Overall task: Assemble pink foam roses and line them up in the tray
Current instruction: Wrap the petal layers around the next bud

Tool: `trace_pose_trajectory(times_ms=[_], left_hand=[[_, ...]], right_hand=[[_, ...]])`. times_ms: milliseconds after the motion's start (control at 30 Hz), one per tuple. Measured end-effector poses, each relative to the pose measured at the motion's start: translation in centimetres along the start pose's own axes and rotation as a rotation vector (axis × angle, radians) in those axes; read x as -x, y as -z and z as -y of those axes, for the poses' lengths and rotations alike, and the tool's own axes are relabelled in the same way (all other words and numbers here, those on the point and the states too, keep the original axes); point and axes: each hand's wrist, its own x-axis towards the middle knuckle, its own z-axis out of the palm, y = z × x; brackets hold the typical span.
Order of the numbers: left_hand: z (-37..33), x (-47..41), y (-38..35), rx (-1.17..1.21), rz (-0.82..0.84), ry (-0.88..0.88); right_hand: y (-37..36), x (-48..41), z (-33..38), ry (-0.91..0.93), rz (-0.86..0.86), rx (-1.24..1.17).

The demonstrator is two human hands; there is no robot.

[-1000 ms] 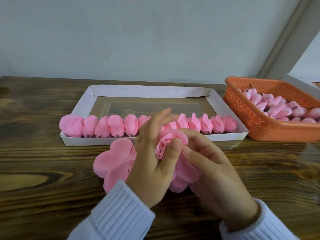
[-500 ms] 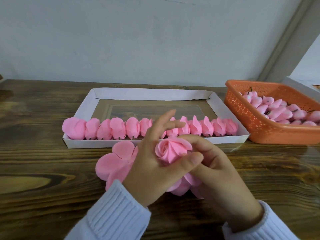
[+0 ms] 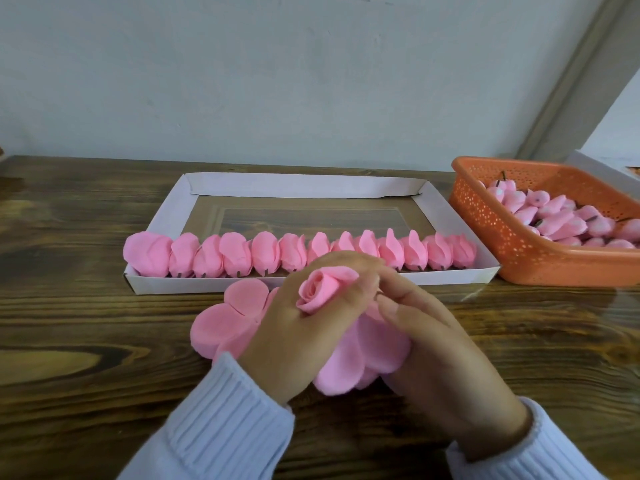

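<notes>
A half-built pink foam rose [image 3: 323, 287] sits between my two hands just in front of the tray. My left hand [image 3: 298, 337] wraps around its bud, fingers curled over the top. My right hand [image 3: 433, 341] grips it from the right side, with loose outer petals [image 3: 360, 362] hanging below the bud. A flat pink petal piece [image 3: 228, 320] lies on the table under my left hand. The white cardboard tray [image 3: 311, 185] holds a row of several finished roses [image 3: 263, 252] along its near wall.
An orange perforated basket [image 3: 502, 237] with several pink rose buds stands at the right, touching the tray's corner. A white box edge [image 3: 602, 168] shows behind it. The dark wooden table [image 3: 86, 306] meets a pale wall at the back.
The rose has turned in my hands, its spiral centre now facing up and left. My left fingers have folded down over it, and the lower petals have spread out beneath.
</notes>
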Motion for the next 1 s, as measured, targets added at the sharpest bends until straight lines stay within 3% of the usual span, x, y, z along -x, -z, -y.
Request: trace_pose_trajectory(times_ms=[67,133,267,367,567,1000], left_hand=[[-0.26,0.00,-0.08,0.054,-0.051,-0.009],[-0.26,-0.06,-0.09,0.062,-0.128,-0.004],[0.17,-0.22,-0.03,0.083,-0.191,0.022],[0.19,-0.10,-0.16,0.109,-0.164,0.037],[0.42,0.23,-0.30,-0.012,-0.094,0.062],[0.07,0.04,-0.66,-0.034,0.053,-0.018]], right_hand=[[0.01,0.01,0.13,0.013,0.027,-0.012],[0.05,0.15,0.02,0.062,-0.014,0.179],[-0.25,0.18,-0.57,0.257,-0.264,0.647],[-0.49,0.32,-0.55,0.325,-0.390,0.828],[-0.34,0.48,-0.37,0.337,-0.573,0.878],[-0.21,0.53,-0.08,0.329,-0.660,0.823]])
